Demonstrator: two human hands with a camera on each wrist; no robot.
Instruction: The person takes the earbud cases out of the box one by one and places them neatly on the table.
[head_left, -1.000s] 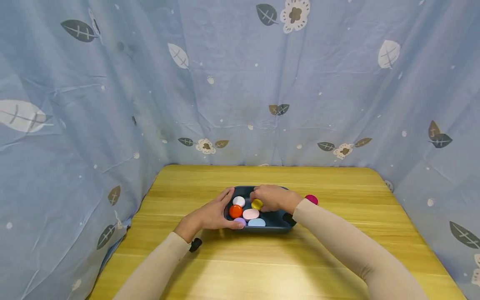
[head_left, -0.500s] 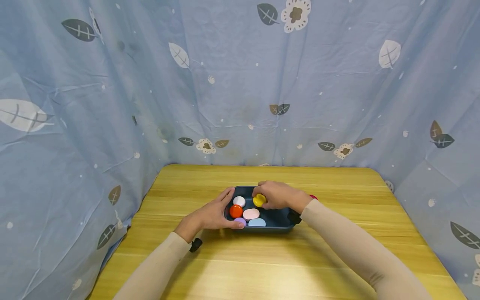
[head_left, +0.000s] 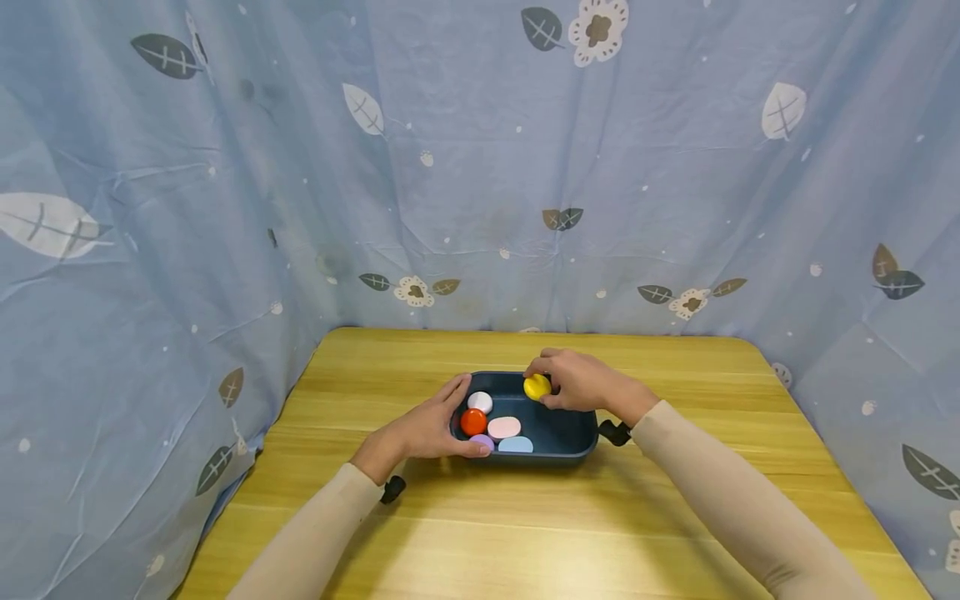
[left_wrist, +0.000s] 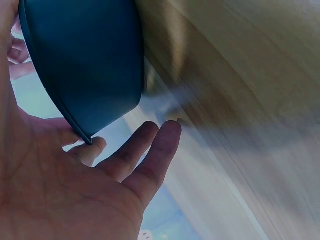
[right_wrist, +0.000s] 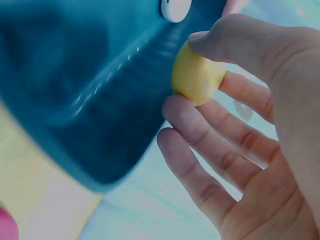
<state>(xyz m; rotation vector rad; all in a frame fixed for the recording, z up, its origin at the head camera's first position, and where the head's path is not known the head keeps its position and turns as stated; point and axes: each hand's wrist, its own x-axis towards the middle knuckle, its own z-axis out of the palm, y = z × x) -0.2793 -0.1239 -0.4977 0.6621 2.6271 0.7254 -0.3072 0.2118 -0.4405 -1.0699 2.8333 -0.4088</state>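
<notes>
A dark blue rectangular tray (head_left: pixel 555 457) sits on the wooden table. My left hand (head_left: pixel 429 427) holds its left end, thumb over the front rim and fingers toward the back corner; two of its fingers extend free of the tray wall in the left wrist view. My right hand (head_left: pixel 585 382) pinches a smooth yellow round piece (head_left: pixel 536 387) between thumb and fingers, above the tray's back right part. Inside the tray's left half lie a white round piece (head_left: pixel 480 402), a red-orange one (head_left: pixel 473 422), a pink oval (head_left: pixel 504 428), a lilac one (head_left: pixel 482 442) and a light blue one (head_left: pixel 516 445).
A magenta piece (right_wrist: pixel 7 225) shows at the right wrist view's edge, outside the tray; in the head view it is hidden by the right hand. A patterned blue curtain (head_left: pixel 480 167) surrounds the wooden table (head_left: pixel 480 542). Dark devices (head_left: pixel 615 432) sit at both wrists.
My right hand has lifted the yellow piece and carried it right and toward the tray's back rim. The magenta piece has gone out of sight in the head view. My left hand has stayed put.
</notes>
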